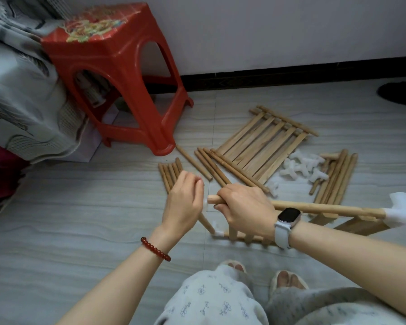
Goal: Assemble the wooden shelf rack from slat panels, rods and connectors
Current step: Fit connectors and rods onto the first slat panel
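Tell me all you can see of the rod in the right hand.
The rod is round, pale wood, lying nearly level above the floor. The right hand grips it near its bare left end, which pokes out past the fingers. Its far right end sits in a white connector. Slats of a panel hang beneath it.

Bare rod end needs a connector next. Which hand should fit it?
Left, probably. The right hand grips the rod, steadying the panel. The left hand sits right beside the rod's bare end; whether it already pinches a connector is unclear.

red plastic stool (117, 73) (patterned top) beside draped fabric (21, 102).
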The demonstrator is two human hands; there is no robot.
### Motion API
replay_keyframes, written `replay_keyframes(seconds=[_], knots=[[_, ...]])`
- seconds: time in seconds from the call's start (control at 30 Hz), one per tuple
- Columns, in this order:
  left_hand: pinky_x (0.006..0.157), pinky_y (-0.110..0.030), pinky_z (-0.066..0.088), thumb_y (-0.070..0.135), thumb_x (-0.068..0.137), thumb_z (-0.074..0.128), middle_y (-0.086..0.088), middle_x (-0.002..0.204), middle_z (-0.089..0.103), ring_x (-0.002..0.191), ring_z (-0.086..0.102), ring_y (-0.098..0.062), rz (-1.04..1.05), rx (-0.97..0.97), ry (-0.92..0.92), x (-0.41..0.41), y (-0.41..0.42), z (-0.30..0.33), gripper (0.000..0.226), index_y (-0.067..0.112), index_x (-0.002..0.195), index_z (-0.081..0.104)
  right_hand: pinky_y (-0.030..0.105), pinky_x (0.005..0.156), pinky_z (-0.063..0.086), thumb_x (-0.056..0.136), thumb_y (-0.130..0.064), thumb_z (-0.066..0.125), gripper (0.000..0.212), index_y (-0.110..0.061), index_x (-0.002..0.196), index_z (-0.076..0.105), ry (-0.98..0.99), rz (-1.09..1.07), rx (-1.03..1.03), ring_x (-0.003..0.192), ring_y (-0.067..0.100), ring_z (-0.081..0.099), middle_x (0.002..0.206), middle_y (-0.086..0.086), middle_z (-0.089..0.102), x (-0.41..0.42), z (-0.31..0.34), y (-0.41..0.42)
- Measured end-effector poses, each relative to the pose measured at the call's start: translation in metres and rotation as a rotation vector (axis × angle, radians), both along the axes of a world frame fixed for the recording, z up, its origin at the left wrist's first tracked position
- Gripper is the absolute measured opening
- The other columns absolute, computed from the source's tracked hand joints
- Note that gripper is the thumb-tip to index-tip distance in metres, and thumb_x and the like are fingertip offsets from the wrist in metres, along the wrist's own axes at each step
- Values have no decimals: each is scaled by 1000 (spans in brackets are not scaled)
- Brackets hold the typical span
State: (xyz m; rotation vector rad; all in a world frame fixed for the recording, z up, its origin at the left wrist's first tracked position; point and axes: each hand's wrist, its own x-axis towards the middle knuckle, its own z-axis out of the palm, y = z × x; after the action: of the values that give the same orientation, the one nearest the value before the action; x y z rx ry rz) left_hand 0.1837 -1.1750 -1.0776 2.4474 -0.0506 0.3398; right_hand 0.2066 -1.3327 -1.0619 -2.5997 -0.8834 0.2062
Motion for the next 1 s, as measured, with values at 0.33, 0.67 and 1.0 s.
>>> replay_keyframes(seconds=[0.33, 0.67, 1.0], knots=[[60, -39, 52, 34, 85, 51, -10, 92, 63, 89, 61, -31, -459, 729, -94, 3, 28, 14, 34, 2, 86, 63, 30, 57, 31, 95, -44, 39, 18, -28, 90, 45, -65, 18, -88, 71, 14, 47, 82, -13, 42, 10, 3, -6], [48, -26, 27, 12, 74, 73, -8, 75, 57, 73, 52, -27, -276, 757, 60, 7, 6, 18, 17, 4, 72, 58, 30, 61, 32, 94, -40, 41, 25, -22, 101, 55, -50, 30, -82, 89, 20, 57, 100, -6, 58, 6, 3, -6], [40, -27, 31, 2, 61, 74, -5, 52, 49, 48, 45, -23, -171, 766, -119, 7, 2, 8, 24, 9, 52, 53, 30, 61, 30, 94, -39, 43, 23, -23, 102, 58, -50, 15, -27, 88, 19, 56, 98, -7, 58, 8, 2, -8]])
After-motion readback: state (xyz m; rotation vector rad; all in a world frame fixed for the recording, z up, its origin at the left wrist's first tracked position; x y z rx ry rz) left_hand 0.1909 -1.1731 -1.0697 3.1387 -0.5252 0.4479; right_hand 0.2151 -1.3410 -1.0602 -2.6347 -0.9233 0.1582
